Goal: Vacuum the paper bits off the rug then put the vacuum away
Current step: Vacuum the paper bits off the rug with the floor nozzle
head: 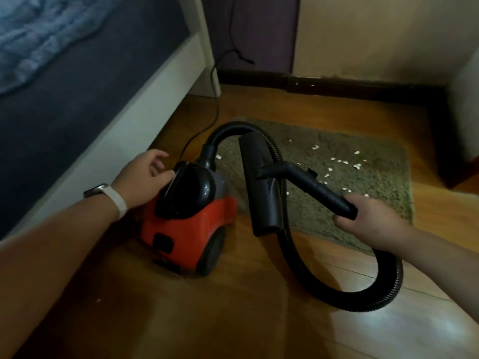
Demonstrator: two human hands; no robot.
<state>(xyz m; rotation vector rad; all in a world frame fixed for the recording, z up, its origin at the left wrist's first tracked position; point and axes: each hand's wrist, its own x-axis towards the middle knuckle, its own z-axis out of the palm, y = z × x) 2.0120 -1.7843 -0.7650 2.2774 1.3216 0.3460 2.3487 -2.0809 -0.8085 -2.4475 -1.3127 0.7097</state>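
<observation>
A red and black canister vacuum (186,221) stands on the wooden floor beside the bed. My left hand (145,177) rests its fingers on the black top of the vacuum's body, fingers loosely bent. My right hand (370,221) grips the black wand handle (321,187). The wide black floor nozzle (261,187) at the wand's end hangs over the near left edge of the olive green rug (363,203). Several white paper bits (342,161) lie scattered over the rug. The ribbed black hose (373,294) loops from the vacuum across the floor to the handle.
A bed with a white frame (124,120) and dark mattress runs along the left. The vacuum's power cord (215,99) trails up past the bed's corner to the purple wall. A dark skirting board (337,84) lines the back wall. Bare wooden floor (233,320) lies in front.
</observation>
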